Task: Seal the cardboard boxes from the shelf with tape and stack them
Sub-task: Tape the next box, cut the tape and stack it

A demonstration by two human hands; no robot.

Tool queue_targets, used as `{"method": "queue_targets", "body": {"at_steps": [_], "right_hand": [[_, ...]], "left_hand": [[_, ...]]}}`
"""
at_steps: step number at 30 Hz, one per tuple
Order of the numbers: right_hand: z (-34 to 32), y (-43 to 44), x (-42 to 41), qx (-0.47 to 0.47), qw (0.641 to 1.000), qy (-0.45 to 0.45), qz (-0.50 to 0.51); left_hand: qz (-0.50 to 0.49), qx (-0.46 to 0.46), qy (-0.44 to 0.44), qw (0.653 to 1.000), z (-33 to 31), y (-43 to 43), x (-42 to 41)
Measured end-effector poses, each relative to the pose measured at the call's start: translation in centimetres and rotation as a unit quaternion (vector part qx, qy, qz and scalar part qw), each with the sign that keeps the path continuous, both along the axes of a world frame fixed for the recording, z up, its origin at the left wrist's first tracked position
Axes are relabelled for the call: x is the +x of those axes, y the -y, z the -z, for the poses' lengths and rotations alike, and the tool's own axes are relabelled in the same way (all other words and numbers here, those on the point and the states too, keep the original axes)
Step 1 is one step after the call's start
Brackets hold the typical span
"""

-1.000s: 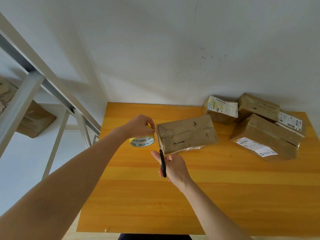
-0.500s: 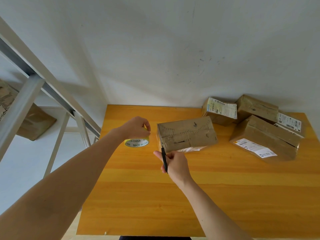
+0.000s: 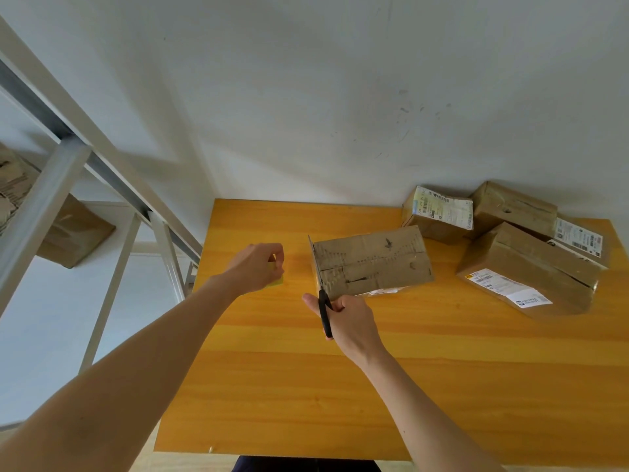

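- Orange wooden tabletop [image 3: 306,386] stands against a scuffed white wall. A grey metal shelf [image 3: 51,172] rises well to the left of the middle box [image 3: 371,264] and carries a shelf box [image 3: 75,233].
- At the middle box's near left corner, the right hand [image 3: 350,321] has its fingers [image 3: 343,303] curled tight round the black handles of the scissors [image 3: 325,315]. The blade runs up along that box's left end.
- Left of the middle box and apart from it, the left hand [image 3: 255,267] curls its fingers over a yellow tape roll [image 3: 277,282], which is mostly hidden beneath it.
- Right of the middle box lie a small box [image 3: 439,212], a far box [image 3: 514,206] and a large box [image 3: 531,267].
- White barcode labels sit on the small box, the large box and the one behind it; the print is too small to read.
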State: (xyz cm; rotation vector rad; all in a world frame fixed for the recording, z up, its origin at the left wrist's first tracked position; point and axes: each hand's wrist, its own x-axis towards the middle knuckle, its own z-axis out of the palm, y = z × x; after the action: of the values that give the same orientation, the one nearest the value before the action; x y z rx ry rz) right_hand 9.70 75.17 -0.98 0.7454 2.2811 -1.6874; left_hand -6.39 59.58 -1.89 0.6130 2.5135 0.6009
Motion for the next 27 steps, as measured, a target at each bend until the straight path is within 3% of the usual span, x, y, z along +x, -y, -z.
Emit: {"method": "queue_targets", "body": {"at_steps": [3,8,19,21,23,25,27], "right_hand": [[-0.2,0.0,0.0,0.024,1.000,0.011,-0.017],[-0.6,0.4,-0.1,0.094,0.994,0.038,-0.032],[-1.0,0.7,0.4,0.045,0.998,0.034,-0.025],[-1.0,0.5,0.6,0.061,0.997,0.037,-0.029],[-1.2,0.4,0.7,0.074,0.996,0.045,-0.023],[-1.4,0.4,0.7,0.080,0.995,0.053,-0.019],[-1.6,0.5,0.8,0.083,0.995,0.056,-0.024]], "left_hand": [[0.014,0.003,0.027,1.000,0.6,0.7,0.8],[0.030,-0.009,0.000,1.000,2.0,1.4,2.5],[0.064,-0.035,0.068,0.995,2.7,2.2,4.7],[-0.027,0.047,0.066,0.996,1.7,1.4,4.7],[-0.135,0.154,0.005,0.979,-0.7,-0.2,3.8],[-0.156,0.213,-0.032,0.964,-3.6,-2.2,2.4],[-0.105,0.211,-0.019,0.972,-5.6,-4.3,1.5]]}}
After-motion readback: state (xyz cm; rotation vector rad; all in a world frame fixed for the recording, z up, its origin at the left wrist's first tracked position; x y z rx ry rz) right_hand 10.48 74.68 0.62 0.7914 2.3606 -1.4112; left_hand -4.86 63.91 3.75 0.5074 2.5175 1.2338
